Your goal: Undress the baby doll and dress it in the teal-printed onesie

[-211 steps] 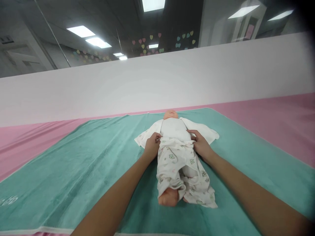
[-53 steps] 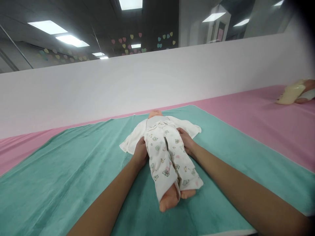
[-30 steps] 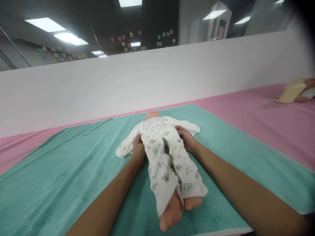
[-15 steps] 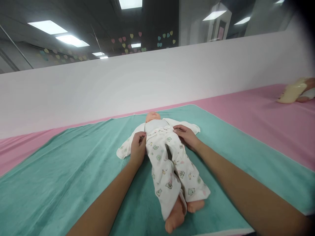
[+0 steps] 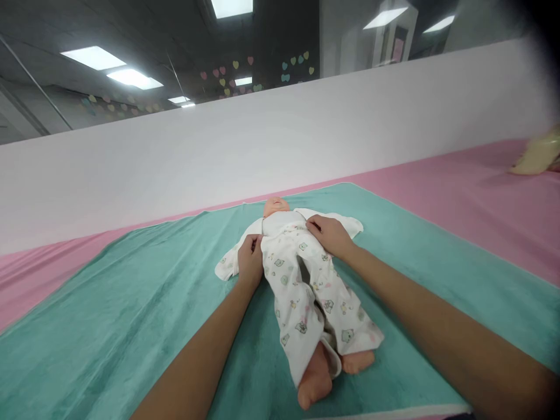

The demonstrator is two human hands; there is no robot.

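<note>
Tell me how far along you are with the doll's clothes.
Done: the doll lies on its back on the teal towel, legs inside the printed white baby suit, bare feet showing. In hand: the right hand rests on the suit's chest; the left hand is at its side. Left: the sleeve lies spread out; the doll's arms can't be seen.

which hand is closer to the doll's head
The right hand, lying on the printed white suit close to the doll's head; the left hand sits lower, at the suit's side.
</note>
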